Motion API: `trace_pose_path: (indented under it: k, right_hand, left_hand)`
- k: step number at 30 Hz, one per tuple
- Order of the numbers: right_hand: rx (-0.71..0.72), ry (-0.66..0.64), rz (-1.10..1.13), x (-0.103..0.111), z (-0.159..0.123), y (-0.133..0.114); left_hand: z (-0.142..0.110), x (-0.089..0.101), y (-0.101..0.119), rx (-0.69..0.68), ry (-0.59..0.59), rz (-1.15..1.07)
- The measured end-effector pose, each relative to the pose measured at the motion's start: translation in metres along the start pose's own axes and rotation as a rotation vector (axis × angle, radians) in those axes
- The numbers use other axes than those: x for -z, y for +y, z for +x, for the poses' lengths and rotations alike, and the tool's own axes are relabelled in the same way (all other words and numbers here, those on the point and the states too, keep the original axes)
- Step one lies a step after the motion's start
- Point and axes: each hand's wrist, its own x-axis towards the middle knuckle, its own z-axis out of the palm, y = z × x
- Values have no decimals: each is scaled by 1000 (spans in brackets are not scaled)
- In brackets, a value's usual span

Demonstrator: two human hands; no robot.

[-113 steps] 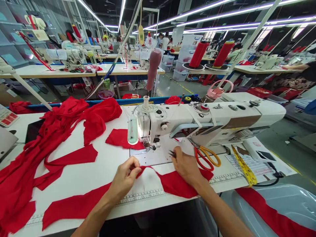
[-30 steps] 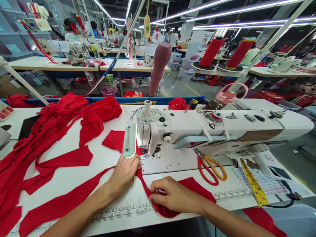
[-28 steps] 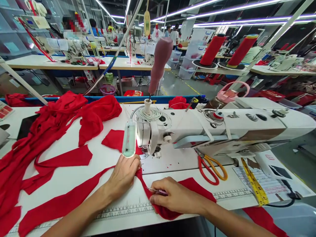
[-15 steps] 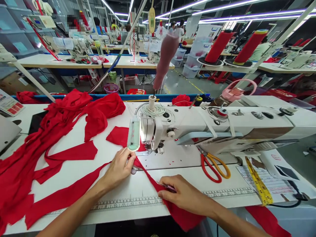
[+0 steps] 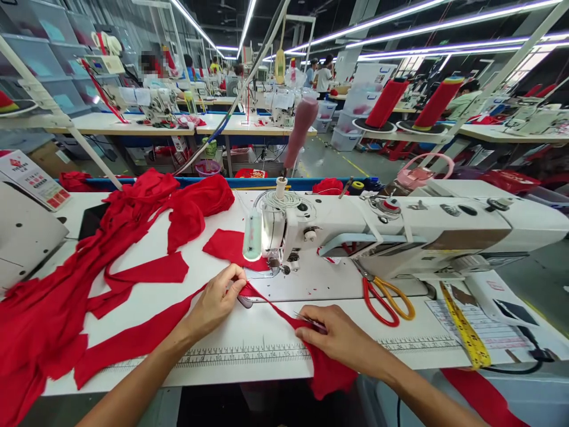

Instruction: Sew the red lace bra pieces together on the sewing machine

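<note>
My left hand (image 5: 221, 296) pinches a red fabric strip (image 5: 146, 334) between thumb and fingertips, just in front of the sewing machine's (image 5: 284, 228) needle area. From there the strip runs left across the table and, as a narrow folded length, right to my right hand (image 5: 340, 335). That hand is closed on the strip and on small thread snips (image 5: 316, 325), whose thin points stick out past the fingers; most of the tool is hidden. The strip's wide end hangs over the table's front edge. Another red piece (image 5: 226, 246) lies left of the needle.
A long heap of red fabric (image 5: 102, 249) covers the table's left side. Scissors with red and orange handles (image 5: 386, 301) lie under the machine arm, near a yellow tape measure (image 5: 464, 326). A printed ruler (image 5: 249, 354) runs along the front edge. Red thread cones (image 5: 386, 104) stand behind.
My right hand has moved a little right and away from me, stretching the strip between my hands. My left hand keeps its pinch. The view has shifted slightly.
</note>
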Motion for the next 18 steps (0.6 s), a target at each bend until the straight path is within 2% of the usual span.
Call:
trace_pose_path:
  k: [4,10,13,15,18]
  right_hand:
    - [5,-9,52,-2,2,2]
    - [19,-24,101,3,0,-3]
    - [41,-25,122,-1,-3,-5]
    - [34,-4,154,-7,-2,-3]
    - [-2,44,190,-16,4,5]
  left_hand:
    - [0,5,0,22,-17,-115]
    - [-7,5,-4,20,-15,-165]
    - [-12,10,-4,20,1,-183]
    - [-15,25,0,18,50,-194]
    - [-19,68,10,12,184,-192]
